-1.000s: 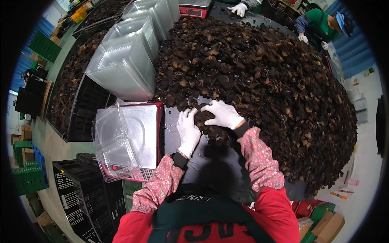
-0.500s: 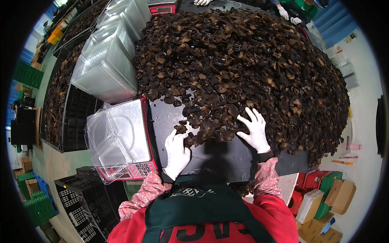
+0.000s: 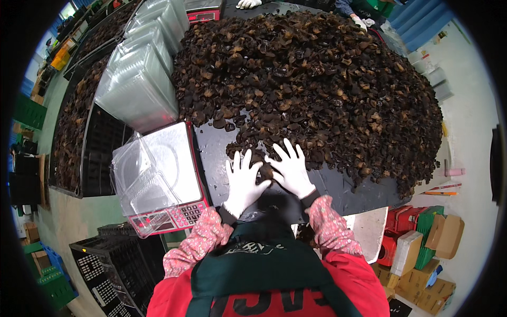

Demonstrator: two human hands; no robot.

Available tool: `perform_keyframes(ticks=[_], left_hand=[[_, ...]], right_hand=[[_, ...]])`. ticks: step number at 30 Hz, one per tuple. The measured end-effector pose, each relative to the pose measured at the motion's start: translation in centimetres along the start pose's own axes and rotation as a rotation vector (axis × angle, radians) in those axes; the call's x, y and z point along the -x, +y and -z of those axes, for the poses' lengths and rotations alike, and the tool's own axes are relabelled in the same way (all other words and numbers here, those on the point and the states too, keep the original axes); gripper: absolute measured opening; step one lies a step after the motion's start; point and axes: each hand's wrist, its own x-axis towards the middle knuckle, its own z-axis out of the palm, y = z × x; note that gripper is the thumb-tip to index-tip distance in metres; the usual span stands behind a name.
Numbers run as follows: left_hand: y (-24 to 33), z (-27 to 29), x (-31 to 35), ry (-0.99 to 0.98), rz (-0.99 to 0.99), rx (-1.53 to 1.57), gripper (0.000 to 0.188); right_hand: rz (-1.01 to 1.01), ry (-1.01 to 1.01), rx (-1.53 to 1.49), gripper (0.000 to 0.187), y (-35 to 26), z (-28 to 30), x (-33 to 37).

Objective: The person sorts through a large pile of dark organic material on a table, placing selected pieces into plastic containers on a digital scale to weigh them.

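A broad heap of dark brown wood ear mushrooms (image 3: pixel 317 90) covers most of the black table (image 3: pixel 338 185). At its near edge, my left hand (image 3: pixel 244 182), in a white glove, has its fingers spread and its tips at the loose pieces. Close by on the right, my right hand (image 3: pixel 290 168), also gloved, lies with spread fingers against the heap. Between the two thumbs sits a small brown mushroom piece (image 3: pixel 265 172); both hands touch or nearly touch it. Neither hand is closed around anything.
Left of my hands stands a red scale (image 3: pixel 163 164) with a clear plastic lid (image 3: pixel 140 174) on it. Stacked clear plastic boxes (image 3: pixel 137 84) rise behind it. Black crates (image 3: pixel 116 264) stand lower left. Across the table, co-workers' gloved hands (image 3: pixel 362 22) show.
My right hand has moved left toward my left hand, which has shifted slightly right. The gap between them has narrowed, with mushroom pieces gathered between. The whole view has shifted a little.
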Motion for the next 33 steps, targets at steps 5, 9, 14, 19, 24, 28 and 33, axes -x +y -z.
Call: perform_keyframes(ticks=[5, 9, 14, 19, 24, 28, 33], left_hand=[[-0.6, 1.7, 3.8, 0.009, -0.033, 0.018, 0.044], [-1.7, 2.0, 4.8, -0.007, -0.033, 0.008, 0.042], [-2.6, 2.1, 5.0, -0.064, 0.019, 0.029, 0.043], [-1.7, 2.6, 4.0, -0.048, 0.01, 0.315, 0.043], [-1.7, 2.3, 3.7, 0.048, 0.037, 0.259, 0.038], [-2.0, 2.6, 3.7, 0.08, 0.085, 0.232, 0.037], [-2.0, 2.1, 4.0, 0.001, 0.154, 0.271, 0.039]], right_hand=[[-0.182, 0.024, 0.067, 0.041, 1.3, 1.8, 7.0], [-0.318, 0.155, -0.072, 0.018, 3.2, 2.7, 10.2], [-0.499, 0.457, -0.238, 0.015, 5.6, 1.4, 8.4], [-0.316, 0.483, -0.196, 0.017, 5.4, 0.5, -0.9], [-0.314, 0.182, 0.12, 0.049, 0.7, -1.7, -7.5], [-0.102, 0.279, -0.091, 0.034, -5.0, -0.8, -5.0], [0.08, 0.357, -0.368, 0.01, -3.8, 0.9, -3.6]])
